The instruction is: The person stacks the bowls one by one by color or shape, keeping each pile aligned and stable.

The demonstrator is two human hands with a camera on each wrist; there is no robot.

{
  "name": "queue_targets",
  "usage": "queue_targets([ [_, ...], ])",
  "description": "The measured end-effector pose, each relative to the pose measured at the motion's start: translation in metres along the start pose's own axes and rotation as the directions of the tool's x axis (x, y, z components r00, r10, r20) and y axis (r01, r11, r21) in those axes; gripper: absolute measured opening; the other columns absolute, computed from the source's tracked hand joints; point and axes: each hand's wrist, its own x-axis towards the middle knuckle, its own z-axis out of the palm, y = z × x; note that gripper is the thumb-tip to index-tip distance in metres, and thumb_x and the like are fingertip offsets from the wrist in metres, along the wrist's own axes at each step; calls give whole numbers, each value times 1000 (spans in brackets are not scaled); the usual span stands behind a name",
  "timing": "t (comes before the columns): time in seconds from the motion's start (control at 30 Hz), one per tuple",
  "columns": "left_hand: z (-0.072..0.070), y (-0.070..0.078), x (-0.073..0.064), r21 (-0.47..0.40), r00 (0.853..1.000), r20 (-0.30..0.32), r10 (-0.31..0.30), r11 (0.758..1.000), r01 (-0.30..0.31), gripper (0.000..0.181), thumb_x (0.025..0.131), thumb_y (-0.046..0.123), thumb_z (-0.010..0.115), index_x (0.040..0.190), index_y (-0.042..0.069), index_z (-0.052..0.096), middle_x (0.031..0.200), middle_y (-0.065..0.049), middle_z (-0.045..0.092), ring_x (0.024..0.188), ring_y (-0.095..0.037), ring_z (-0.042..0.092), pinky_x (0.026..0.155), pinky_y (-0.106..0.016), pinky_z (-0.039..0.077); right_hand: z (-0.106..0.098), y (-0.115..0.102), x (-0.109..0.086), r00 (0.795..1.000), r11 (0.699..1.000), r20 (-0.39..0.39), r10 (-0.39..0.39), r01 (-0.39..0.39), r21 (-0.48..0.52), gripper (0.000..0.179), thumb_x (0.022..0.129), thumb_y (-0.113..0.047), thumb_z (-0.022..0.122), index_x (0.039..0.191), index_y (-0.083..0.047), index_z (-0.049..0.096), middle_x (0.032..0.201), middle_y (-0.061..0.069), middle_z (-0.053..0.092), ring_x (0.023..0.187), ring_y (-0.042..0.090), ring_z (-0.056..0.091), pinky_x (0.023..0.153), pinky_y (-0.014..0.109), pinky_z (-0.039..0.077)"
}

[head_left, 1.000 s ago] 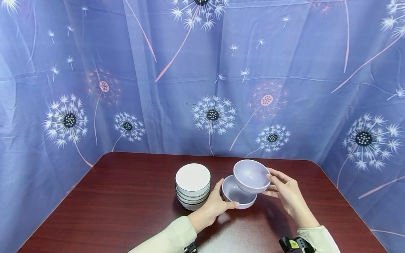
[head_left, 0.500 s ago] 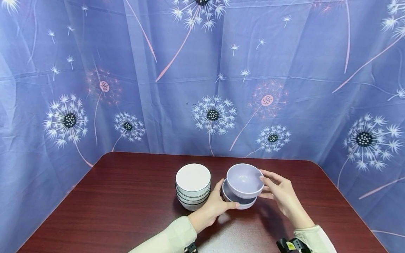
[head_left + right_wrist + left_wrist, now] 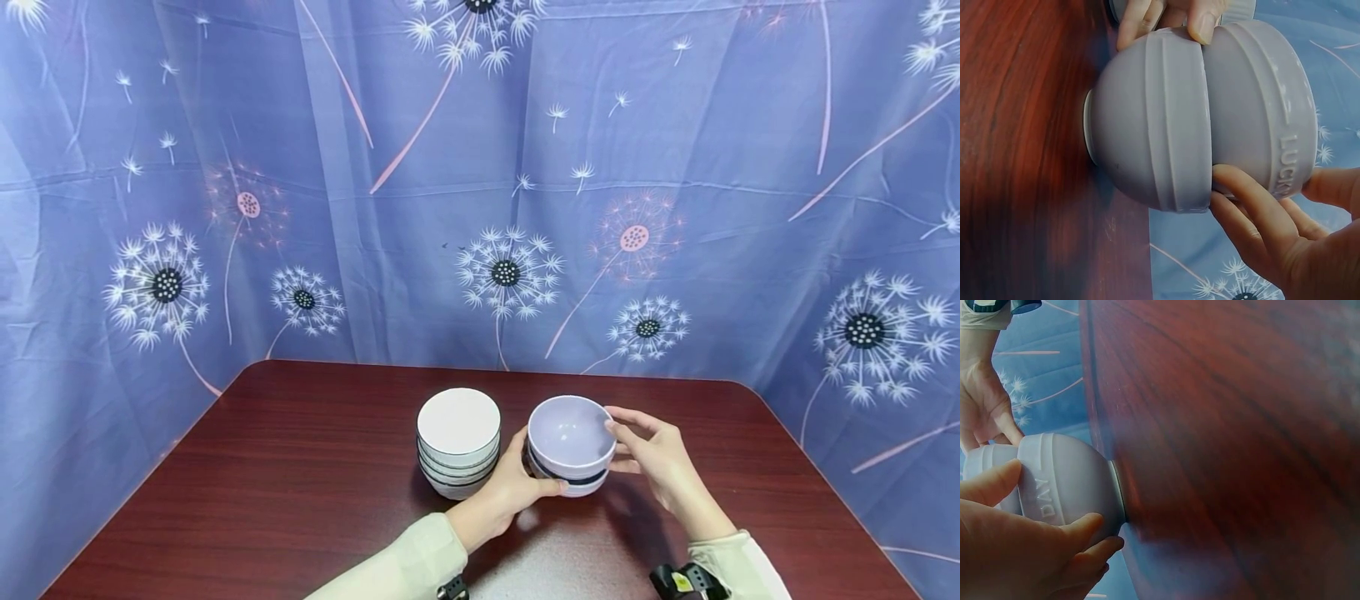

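Observation:
A lavender bowl stands upright on the table, raised letters "DAY" on its side in the left wrist view. My left hand holds it from the left, thumb at the rim and fingers round its wall. Partly inside it sits a second lavender bowl, most of its wall still above the lower rim. My right hand grips this upper bowl from the right, thumb at its rim and fingers below. Raised letters beginning "LUCK" show on it in the right wrist view.
A stack of several white bowls with dark rims stands close to the left of my left hand. The dark red wooden table has rounded back corners. Behind it hangs a blue dandelion-print curtain.
My right hand has brought the upper lavender bowl left and down, from above and right of the lower one into its mouth. The left hand and lower bowl stay in place.

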Motion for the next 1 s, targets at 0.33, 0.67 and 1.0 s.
queue_targets([
  [0.33,0,0,0,-15,1000,6,12,1000,-12,94,69,-3,81,146,6,30,140,-16,43,128,-31,43,101,-42,44,2,2,2,1000,999,-8,-12,12,-44,43,94,-8,60,131,12,50,107,18,66,75,20,70,65,37,60],
  [0.67,1,0,0,-7,1000,-12,16,1000,-17,93,67,-4,81,145,5,32,139,-16,45,129,-32,43,104,-43,41,5,1,2,999,997,-31,-23,21,-78,40,94,-4,59,128,13,52,105,19,67,74,22,69,63,37,60],
  [1.0,1,1,-1,34,1000,-23,8,999,-7,96,65,-5,83,146,6,32,141,-17,44,131,-34,41,106,-45,39,6,0,0,998,995,-46,-37,33,-99,38,93,-1,59,126,15,53,104,22,67,73,19,68,63,38,60],
])
